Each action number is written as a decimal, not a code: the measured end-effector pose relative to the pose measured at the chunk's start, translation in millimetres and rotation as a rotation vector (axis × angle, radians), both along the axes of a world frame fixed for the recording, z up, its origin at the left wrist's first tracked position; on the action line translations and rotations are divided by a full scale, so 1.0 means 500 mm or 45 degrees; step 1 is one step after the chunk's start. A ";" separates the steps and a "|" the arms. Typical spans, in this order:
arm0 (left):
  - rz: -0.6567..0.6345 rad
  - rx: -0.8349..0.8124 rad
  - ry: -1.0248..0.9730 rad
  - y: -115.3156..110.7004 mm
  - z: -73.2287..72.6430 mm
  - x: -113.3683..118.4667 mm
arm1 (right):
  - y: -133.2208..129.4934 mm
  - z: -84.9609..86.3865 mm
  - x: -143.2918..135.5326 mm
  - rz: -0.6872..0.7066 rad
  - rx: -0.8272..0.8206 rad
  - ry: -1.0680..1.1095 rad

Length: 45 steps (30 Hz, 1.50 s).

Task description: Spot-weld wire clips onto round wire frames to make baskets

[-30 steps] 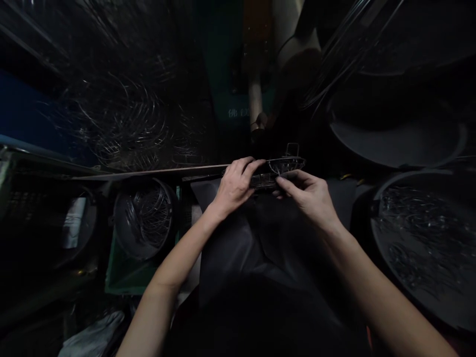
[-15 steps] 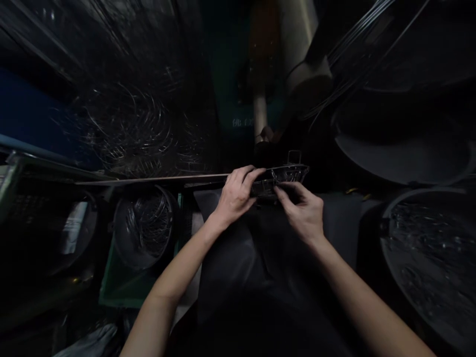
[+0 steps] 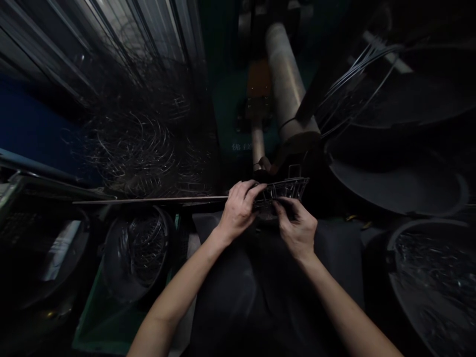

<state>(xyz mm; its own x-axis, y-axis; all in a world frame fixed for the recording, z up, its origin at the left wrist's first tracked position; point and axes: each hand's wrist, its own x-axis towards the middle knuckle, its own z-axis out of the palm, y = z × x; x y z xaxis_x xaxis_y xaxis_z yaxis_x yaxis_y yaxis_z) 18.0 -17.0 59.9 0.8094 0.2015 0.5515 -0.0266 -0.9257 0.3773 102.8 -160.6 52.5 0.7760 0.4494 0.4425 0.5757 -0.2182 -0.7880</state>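
Observation:
A small wire basket with an upright wire loop on its far side is held between my two hands, in front of the machine. My left hand is closed on its left end, fingers over the top and thumb beneath. At the near side, my right hand pinches the lower wires between thumb and fingers. Whether a separate small wire piece sits in that pinch I cannot tell. Just beyond the basket stand the machine's narrow metal rod and its thick cylinder; dark shadow hides where the basket meets the machine.
A heap of bent wires lies at the back left, behind a thin board edge. Left of me, a round tub of wire rings stands on a green crate. Another tub at right holds many small metal pieces.
The view has tilted upward, so the surroundings sit lower and more of the machine shows. Both hands keep their hold on the basket, the right hand slightly nearer the left.

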 end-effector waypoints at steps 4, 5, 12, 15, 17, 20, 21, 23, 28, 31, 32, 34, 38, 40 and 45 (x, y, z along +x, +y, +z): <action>-0.002 0.002 -0.006 0.004 -0.005 0.008 | 0.009 0.003 0.004 -0.027 0.026 -0.003; 0.001 0.005 -0.017 0.005 -0.006 0.009 | 0.010 0.005 0.004 -0.026 0.035 -0.003; 0.011 0.044 -0.088 0.009 -0.005 0.014 | 0.016 0.000 0.005 0.003 0.087 -0.044; 0.012 0.044 -0.086 0.011 -0.007 0.017 | 0.017 -0.005 0.008 -0.004 0.089 -0.021; 0.011 0.047 -0.091 0.013 -0.008 0.019 | 0.019 -0.008 0.010 -0.016 0.089 -0.005; 0.006 0.051 -0.101 0.016 -0.008 0.023 | 0.021 -0.010 0.013 -0.034 0.068 0.015; 0.004 0.051 -0.107 0.016 -0.008 0.024 | 0.021 -0.011 0.013 -0.038 0.066 0.021; 0.004 0.052 -0.115 0.017 -0.008 0.026 | 0.022 -0.012 0.014 -0.038 0.083 0.027; 0.011 0.088 -0.124 0.017 -0.008 0.027 | 0.024 -0.008 0.011 -0.011 0.160 0.035; 0.006 0.095 -0.105 0.015 -0.011 0.023 | 0.022 0.003 0.008 -0.017 0.157 0.032; 0.006 0.090 -0.088 0.015 -0.012 0.021 | 0.020 0.007 0.008 -0.020 0.139 0.021; 0.000 0.081 -0.052 0.013 -0.014 0.018 | 0.016 0.014 0.006 -0.027 0.096 -0.008; -0.010 0.084 -0.028 0.011 -0.018 0.014 | 0.010 0.025 0.003 -0.043 0.051 0.106; -0.014 0.081 -0.044 0.011 -0.021 0.014 | 0.010 0.030 0.002 -0.040 0.054 0.250; -0.018 0.084 -0.066 0.012 -0.024 0.015 | 0.009 0.043 0.003 -0.036 0.060 0.474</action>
